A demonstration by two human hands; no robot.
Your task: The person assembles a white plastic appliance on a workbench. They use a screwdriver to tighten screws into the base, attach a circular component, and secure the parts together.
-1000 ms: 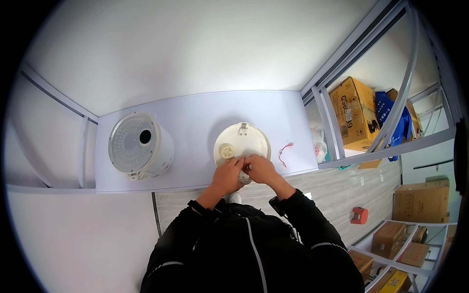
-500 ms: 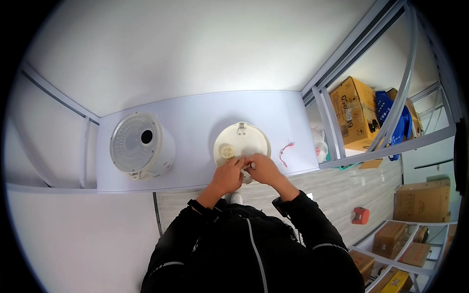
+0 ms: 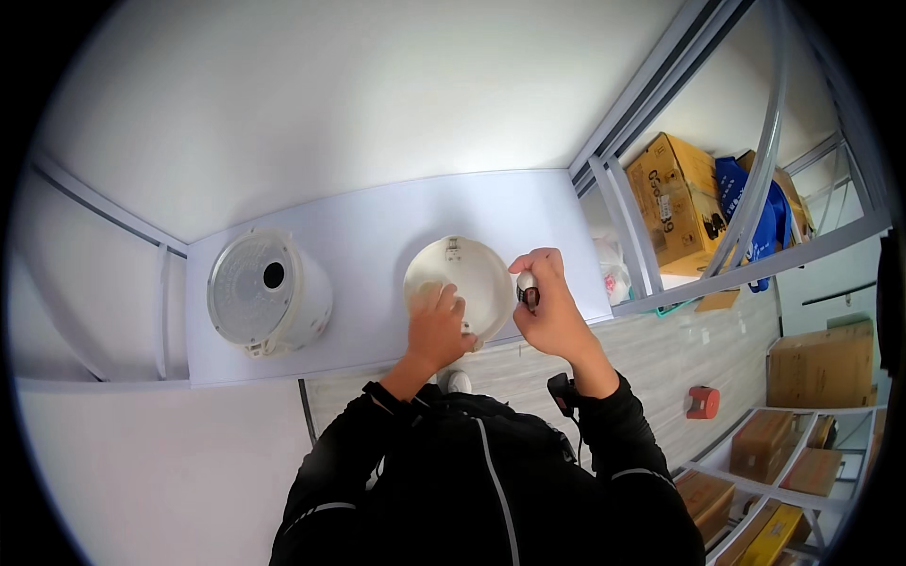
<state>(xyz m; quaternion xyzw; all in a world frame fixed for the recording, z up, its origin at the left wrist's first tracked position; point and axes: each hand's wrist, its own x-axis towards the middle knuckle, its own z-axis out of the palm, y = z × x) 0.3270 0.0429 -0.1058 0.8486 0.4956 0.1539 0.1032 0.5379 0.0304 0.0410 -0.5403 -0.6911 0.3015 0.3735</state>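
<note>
A round, shallow cream-white lid (image 3: 489,288) lies inner side up on the table, with a metal bracket at its far edge. My left hand (image 3: 436,325) bends over the lid's left and near side. Its fingers cover most of a small round cream fitting (image 3: 427,287) inside, while the thumb sits apart at the near rim. To the right of the lid, my right hand (image 3: 552,307) is raised and closed around a small object with a pale end and a dark, reddish part (image 3: 530,298); its kind is unclear.
A white drum-shaped container (image 3: 316,302) with a clear, dark-holed lid stands at the left of the pale table (image 3: 368,226). Metal framing (image 3: 632,231) borders the right side, with a cardboard box (image 3: 670,203) and blue bag (image 3: 769,212) beyond. A red stool (image 3: 703,403) is on the floor.
My hands have parted from the lid's near edge. The right moved right and up and now holds a small object; the left slid over the round fitting. The red string is now hidden.
</note>
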